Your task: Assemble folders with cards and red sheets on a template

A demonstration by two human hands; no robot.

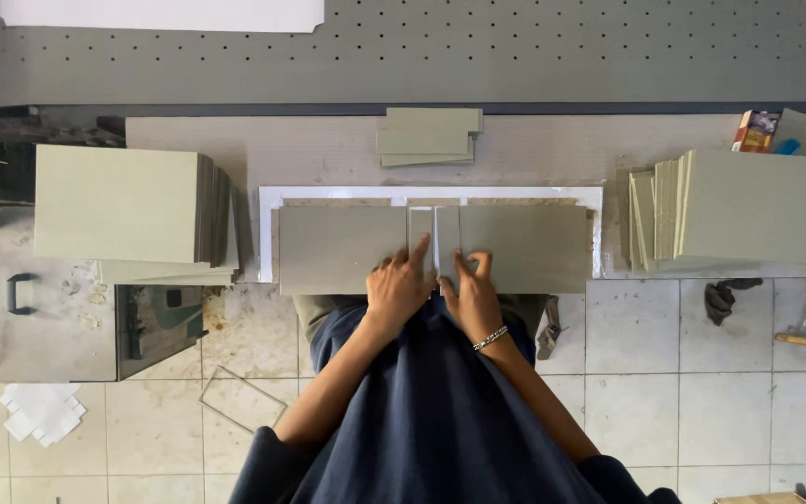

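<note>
On the bench lies a white sheet [272, 201] with grey boards laid on it: a wide left board [338, 247], a wide right board [529, 247] and two narrow grey strips [433, 224] between them. My left hand [398, 285] rests at the near edge, its forefinger pressed on the left strip. My right hand [474, 294], a bracelet on its wrist, lies beside it with fingers bent on the right strip's lower end. Neither hand grips anything.
A tall stack of grey boards [123, 205] stands at the left, another stack [757, 205] at the right with upright boards beside it. A small pile of boards [429, 135] lies at the back. A small coloured box [756, 131] sits far right. Tiled floor below.
</note>
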